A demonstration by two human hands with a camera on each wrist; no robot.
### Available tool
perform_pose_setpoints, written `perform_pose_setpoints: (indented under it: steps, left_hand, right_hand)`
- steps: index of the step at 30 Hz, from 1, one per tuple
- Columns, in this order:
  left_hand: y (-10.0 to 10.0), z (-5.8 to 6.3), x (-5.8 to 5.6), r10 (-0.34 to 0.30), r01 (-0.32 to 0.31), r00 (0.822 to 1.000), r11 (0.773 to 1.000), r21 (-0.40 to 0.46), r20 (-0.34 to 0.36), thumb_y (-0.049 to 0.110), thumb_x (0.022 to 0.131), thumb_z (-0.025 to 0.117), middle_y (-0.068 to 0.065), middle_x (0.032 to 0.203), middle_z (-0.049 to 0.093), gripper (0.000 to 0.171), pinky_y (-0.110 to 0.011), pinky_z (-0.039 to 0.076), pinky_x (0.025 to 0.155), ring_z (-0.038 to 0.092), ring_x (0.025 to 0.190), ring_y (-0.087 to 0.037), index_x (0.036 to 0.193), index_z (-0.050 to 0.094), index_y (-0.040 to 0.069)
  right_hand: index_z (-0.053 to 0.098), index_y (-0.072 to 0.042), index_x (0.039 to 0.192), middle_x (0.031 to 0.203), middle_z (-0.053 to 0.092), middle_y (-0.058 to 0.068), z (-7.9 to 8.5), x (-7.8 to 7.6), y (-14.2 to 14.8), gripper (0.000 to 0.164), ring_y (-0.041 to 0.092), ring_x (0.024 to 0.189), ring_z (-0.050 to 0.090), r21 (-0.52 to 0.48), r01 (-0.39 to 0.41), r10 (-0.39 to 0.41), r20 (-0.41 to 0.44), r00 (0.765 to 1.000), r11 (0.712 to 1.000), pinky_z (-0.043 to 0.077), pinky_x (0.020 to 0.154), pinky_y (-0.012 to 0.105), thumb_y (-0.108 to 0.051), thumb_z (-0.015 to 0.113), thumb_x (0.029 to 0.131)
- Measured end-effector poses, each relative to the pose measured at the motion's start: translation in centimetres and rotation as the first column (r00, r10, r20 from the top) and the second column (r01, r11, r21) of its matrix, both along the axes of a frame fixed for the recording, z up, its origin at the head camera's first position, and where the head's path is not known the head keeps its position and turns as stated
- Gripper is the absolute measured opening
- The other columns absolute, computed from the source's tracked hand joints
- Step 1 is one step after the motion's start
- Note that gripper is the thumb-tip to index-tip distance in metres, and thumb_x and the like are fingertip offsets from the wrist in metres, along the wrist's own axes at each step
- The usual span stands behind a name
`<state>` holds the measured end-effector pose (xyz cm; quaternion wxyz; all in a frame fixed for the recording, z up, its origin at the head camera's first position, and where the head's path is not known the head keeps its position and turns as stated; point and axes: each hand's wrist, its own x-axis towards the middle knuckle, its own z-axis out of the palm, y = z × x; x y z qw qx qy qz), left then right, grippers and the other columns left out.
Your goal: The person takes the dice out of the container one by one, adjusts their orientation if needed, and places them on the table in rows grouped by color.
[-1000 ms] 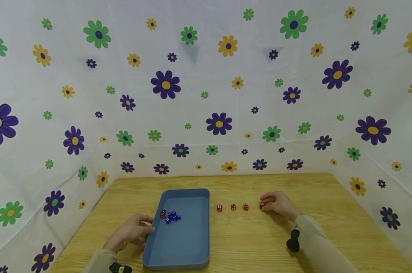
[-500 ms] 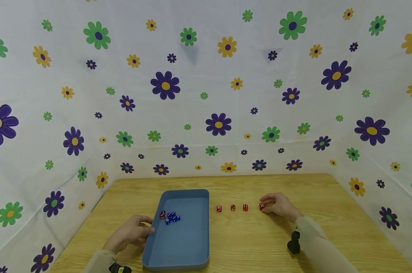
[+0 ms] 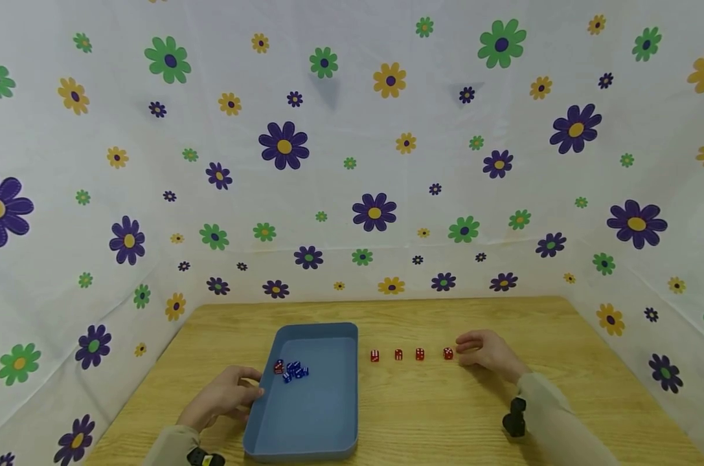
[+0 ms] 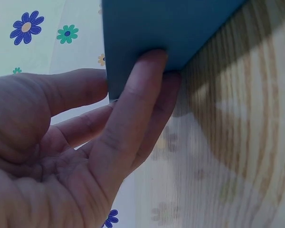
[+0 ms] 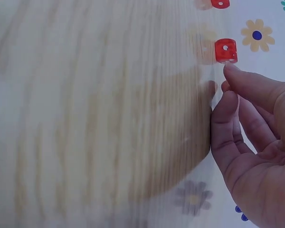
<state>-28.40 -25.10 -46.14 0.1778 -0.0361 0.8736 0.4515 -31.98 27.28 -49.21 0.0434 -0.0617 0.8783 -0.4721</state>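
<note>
A blue tray [image 3: 322,421] lies on the table, and my left hand [image 3: 226,393] holds its left side. In the left wrist view, that hand's thumb reaches the rim while other fingers press the tray's outer wall [image 4: 175,28]. Inside the tray sit a cluster of blue dice [image 3: 294,370] and a red die [image 3: 278,368] at the left wall. Several red dice stand in a spaced row right of the tray. Just beyond the rightmost red die [image 3: 447,353] is my right hand [image 3: 488,353], its fingers loosely bent and holding nothing. The right wrist view shows a red die [image 5: 226,50] near the fingertips.
The wooden table [image 3: 421,421] is enclosed by a white flower-printed cloth [image 3: 328,194] at the back and both sides. Another red die [image 3: 375,355] stands close to the tray's right wall. Each wrist wears a small black device [image 3: 515,417].
My right hand has let go of the rightmost red die and moved a little to the right. That die stays in the row. The left hand and tray have not moved.
</note>
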Motion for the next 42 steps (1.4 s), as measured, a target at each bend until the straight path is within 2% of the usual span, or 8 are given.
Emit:
perform_pose_setpoints:
  steps: [9,16,26,32,42]
  left_hand:
    - [0.0,0.2,0.0,0.003,-0.003,1.0,1.0,-0.003,0.008,0.006,0.094,0.062,-0.017,0.105,0.067,0.044,-0.041,0.061,0.066,0.069,0.088,-0.026,0.134,0.05,-0.01]
    - [0.2,0.1,0.0,-0.001,0.001,1.0,1.0,-0.003,0.003,0.005,0.094,0.062,-0.017,0.104,0.066,0.043,-0.04,0.061,0.065,0.069,0.087,-0.024,0.133,0.051,-0.01]
    - [0.0,-0.1,0.0,-0.003,0.003,1.0,1.0,-0.002,-0.002,0.005,0.094,0.061,-0.017,0.104,0.066,0.043,-0.041,0.061,0.065,0.069,0.086,-0.025,0.133,0.05,-0.01]
    - [0.0,0.0,0.0,-0.001,0.001,1.0,1.0,-0.005,-0.008,0.005,0.094,0.061,-0.017,0.103,0.066,0.042,-0.04,0.061,0.064,0.069,0.086,-0.025,0.133,0.051,-0.01]
    - [-0.1,-0.1,0.0,0.002,-0.002,1.0,1.0,0.008,-0.007,0.003,0.094,0.06,-0.018,0.103,0.066,0.043,-0.04,0.061,0.064,0.069,0.085,-0.025,0.134,0.049,-0.011]
  right_hand:
    - [0.069,0.0,0.111,0.099,0.073,0.008,0.8,0.9,0.5,0.028,0.016,0.086,0.068,0.024,-0.033,0.031,0.062,0.998,0.999,0.057,0.074,0.03,-0.008,0.075,0.085]
    - [0.07,0.002,0.109,0.098,0.073,0.01,0.9,1.4,-0.2,0.027,0.016,0.083,0.067,-0.001,-0.121,0.121,0.066,0.99,0.993,0.057,0.073,0.029,-0.012,0.075,0.086]
    - [0.068,0.007,0.11,0.101,0.072,0.018,1.3,1.1,-3.1,0.028,0.019,0.084,0.069,-0.125,-0.236,0.248,0.085,0.965,0.964,0.059,0.072,0.033,-0.009,0.073,0.088]
    - [0.068,0.008,0.108,0.099,0.073,0.019,1.5,1.1,-5.2,0.027,0.02,0.083,0.069,-0.148,-0.27,0.283,0.077,0.956,0.951,0.058,0.073,0.034,-0.008,0.073,0.087]
    - [0.069,0.004,0.111,0.097,0.073,0.009,1.3,0.5,-9.2,0.029,0.014,0.078,0.066,-0.179,-0.3,0.32,0.089,0.943,0.937,0.058,0.07,0.029,-0.014,0.072,0.089]
